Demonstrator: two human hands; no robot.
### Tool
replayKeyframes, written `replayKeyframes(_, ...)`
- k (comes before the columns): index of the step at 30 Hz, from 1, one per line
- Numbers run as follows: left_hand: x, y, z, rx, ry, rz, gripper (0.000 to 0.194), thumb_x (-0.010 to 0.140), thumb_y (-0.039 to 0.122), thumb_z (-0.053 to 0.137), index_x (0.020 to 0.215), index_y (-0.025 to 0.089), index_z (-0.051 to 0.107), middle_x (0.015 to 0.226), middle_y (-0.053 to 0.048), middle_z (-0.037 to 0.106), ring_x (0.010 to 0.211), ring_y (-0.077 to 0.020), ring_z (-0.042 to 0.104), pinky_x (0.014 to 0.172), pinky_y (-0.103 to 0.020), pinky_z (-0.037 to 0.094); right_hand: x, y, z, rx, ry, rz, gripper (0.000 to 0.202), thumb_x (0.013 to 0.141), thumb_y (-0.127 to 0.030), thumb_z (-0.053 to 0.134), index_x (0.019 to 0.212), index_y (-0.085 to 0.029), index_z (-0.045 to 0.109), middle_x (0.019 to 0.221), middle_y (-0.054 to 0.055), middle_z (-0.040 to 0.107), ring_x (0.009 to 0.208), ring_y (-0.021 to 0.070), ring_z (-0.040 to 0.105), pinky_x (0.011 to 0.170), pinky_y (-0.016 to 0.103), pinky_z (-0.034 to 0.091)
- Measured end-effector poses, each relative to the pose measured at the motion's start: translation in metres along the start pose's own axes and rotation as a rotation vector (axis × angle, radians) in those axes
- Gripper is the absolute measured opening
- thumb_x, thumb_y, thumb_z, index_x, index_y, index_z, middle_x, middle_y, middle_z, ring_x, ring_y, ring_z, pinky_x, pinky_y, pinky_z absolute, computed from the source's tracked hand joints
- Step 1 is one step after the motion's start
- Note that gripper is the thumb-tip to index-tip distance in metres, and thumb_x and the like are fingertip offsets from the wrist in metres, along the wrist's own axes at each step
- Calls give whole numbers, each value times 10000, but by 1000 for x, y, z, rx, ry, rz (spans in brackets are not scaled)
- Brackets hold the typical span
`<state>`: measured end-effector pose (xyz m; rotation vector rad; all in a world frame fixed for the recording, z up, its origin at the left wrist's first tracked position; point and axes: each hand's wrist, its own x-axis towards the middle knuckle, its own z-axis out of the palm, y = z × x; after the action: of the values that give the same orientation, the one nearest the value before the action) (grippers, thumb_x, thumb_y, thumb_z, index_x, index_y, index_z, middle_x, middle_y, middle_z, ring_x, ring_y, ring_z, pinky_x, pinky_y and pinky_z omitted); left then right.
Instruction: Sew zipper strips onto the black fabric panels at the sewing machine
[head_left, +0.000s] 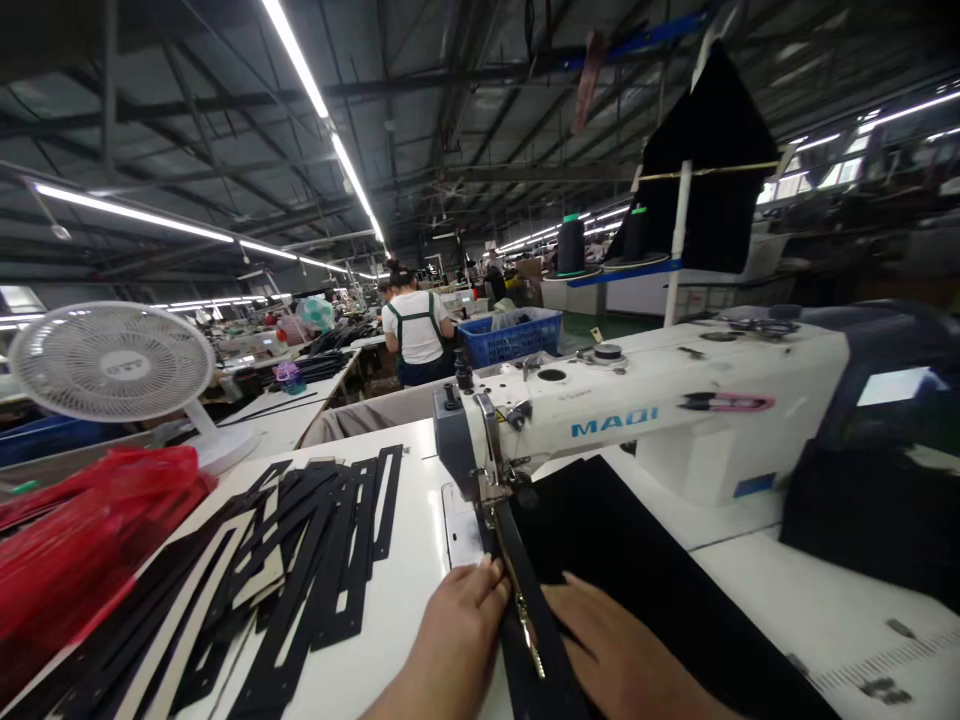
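A black fabric strip with a gold-coloured zipper (511,560) runs lengthwise under the presser foot of a white sewing machine (637,410). On the strip's left edge, my left hand (461,630) is closed, its fingertips bunched beside the zipper. My right hand (619,645) holds the strip's right edge, fingers close together and partly hidden. The zipper's slider and pull (527,620) lie between both hands. To the right, a large black fabric panel (622,530) spreads beneath the machine arm and passes by my right hand.
Black slotted pieces (352,550) lie heaped on the white table left of my hands. Beyond them are a red plastic bag (97,540) and a white fan (116,360). Pink-handled thread snips (727,401) rest on the machine. A co-worker (416,325) sits ahead beside a blue basket (514,340).
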<state>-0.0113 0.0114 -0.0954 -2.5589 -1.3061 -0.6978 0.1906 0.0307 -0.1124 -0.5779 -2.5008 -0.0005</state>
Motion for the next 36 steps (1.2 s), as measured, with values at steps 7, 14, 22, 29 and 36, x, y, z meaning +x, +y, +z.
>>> replayKeyframes(7, -10, 10, -1, -45, 17, -83, 339, 763, 30, 490, 1055, 153, 609, 1112, -106, 642, 1023, -231, 606, 916, -434, 492, -13, -45, 19, -296, 367, -225, 306, 763, 13, 368, 832, -100, 644, 792, 123, 684, 809, 239, 640, 739, 351, 537)
replayKeyframes(14, -6, 14, 2, 15, 19, -7, 280, 780, 40, 472, 985, 160, 620, 1023, -90, 678, 942, -210, 645, 965, -472, 433, -7, -52, 7, -337, 167, -275, 301, 747, 7, 339, 724, -74, 628, 672, 144, 652, 625, 233, 618, 593, 349, 535)
replayKeyframes(22, 4, 5, 0, 34, -13, 52, 278, 795, 30, 430, 985, 138, 600, 1033, -105, 669, 945, -223, 640, 970, -525, 412, -1, -39, 14, -307, 275, -278, 310, 710, 37, 341, 694, -90, 623, 643, 119, 640, 543, 186, 573, 542, 305, 505)
replayKeyframes(29, 16, -13, 4, 34, -25, 89, 312, 779, 4, 406, 1003, 139, 575, 949, -92, 661, 929, -222, 625, 924, -473, 469, 14, -20, 21, -236, 291, -268, 308, 679, 42, 338, 639, -100, 609, 583, 97, 613, 524, 179, 562, 512, 281, 492)
replayKeyframes(36, 21, -29, 14, -20, 24, 19, 241, 873, 122, 381, 1010, 152, 577, 826, -92, 594, 735, -202, 605, 643, -329, 551, 27, 1, 31, -202, 357, -272, 317, 732, 28, 345, 685, -84, 637, 554, 77, 600, 523, 175, 555, 553, 279, 490)
